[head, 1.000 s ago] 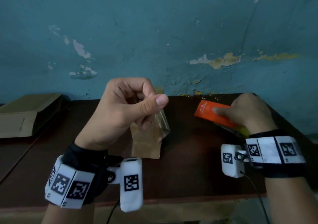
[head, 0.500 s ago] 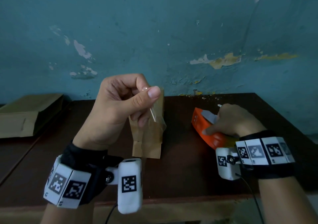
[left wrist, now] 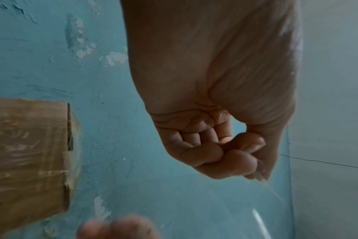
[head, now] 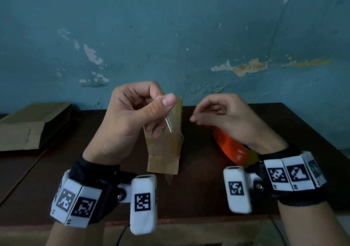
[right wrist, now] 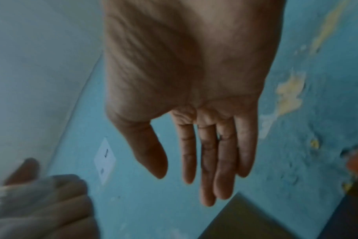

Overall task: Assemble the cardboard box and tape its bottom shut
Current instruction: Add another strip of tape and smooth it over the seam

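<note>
A small brown cardboard box (head: 163,151) stands on the dark table (head: 198,192), with clear tape over its upper part. My left hand (head: 162,99) hovers above it and pinches the top of a clear tape strip (head: 170,121) between thumb and forefinger; the strip hangs down to the box. The left wrist view shows the curled left hand (left wrist: 245,155), the tape (left wrist: 255,218) and the box (left wrist: 29,153). My right hand (head: 208,113) is in the air right of the box, fingers relaxed, holding nothing. Its straight fingers (right wrist: 206,161) show in the right wrist view. The orange tape dispenser (head: 230,147) lies beneath it.
A flat folded cardboard piece (head: 24,128) lies at the table's far left. A peeling blue wall (head: 170,37) rises right behind the table. The table's front edge (head: 189,221) runs just below my wrists.
My right hand let go of the orange dispenser, lifted and moved left toward the tape. My left hand raised the pinched strip a little higher.
</note>
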